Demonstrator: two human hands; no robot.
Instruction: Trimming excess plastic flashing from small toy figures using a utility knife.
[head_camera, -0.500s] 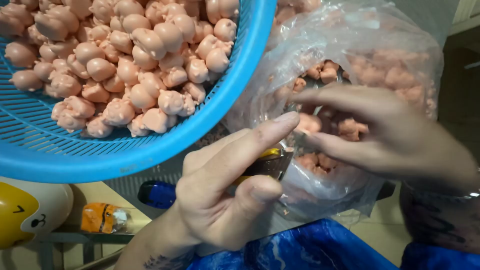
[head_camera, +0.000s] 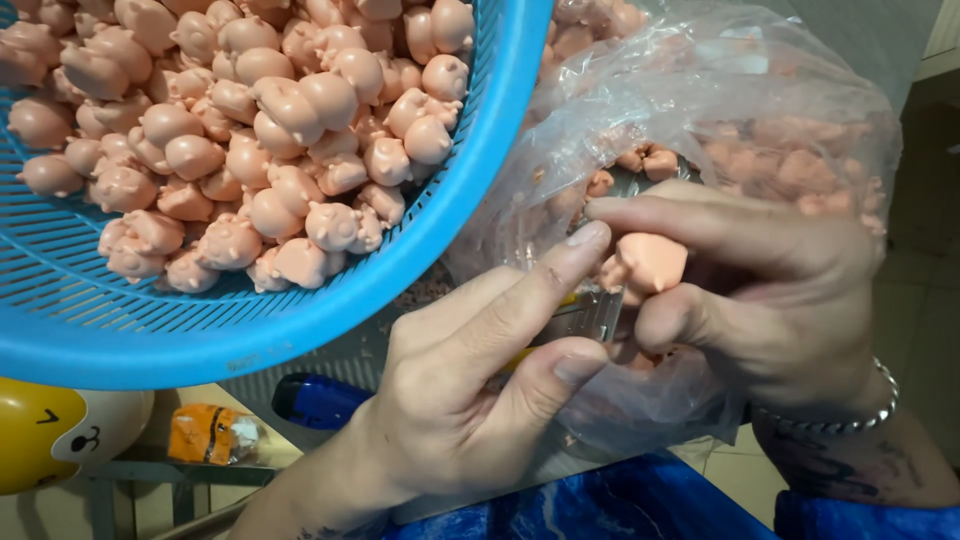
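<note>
A small pink pig figure (head_camera: 648, 262) sits pinched between the thumb and fingers of the right hand (head_camera: 760, 290) at centre right of the frame, its grip closed around the toy. The left hand (head_camera: 470, 390), lower centre, has its grip closed on a small cutting tool (head_camera: 590, 312) with a metal blade and a trace of yellow handle, forefinger stretched along the top so the tip nearly meets the pig. Blade and figure are touching or just apart; which one cannot be told. The step in hand looks like trimming the moulded pig, and the next move would call for a short, controlled stroke of the blade with the toy held firm and the fingertips kept off the edge.

Behind the hands, at upper right, a clear plastic bag (head_camera: 760, 110) bulges with more pink figures, crinkled and unlabelled as far as can be seen. A round blue plastic basket (head_camera: 300, 330) with a slotted wall fills the upper left, heaped with pigs (head_camera: 270, 140) of the same kind. At lower left lie a yellow rounded toy (head_camera: 40, 430) with a drawn face and a small orange packet (head_camera: 205, 435) in clear wrap, its print too small to read. A blue cloth (head_camera: 600, 505) shows along the bottom edge, and a metal bracelet (head_camera: 850, 420) circles the right wrist.
</note>
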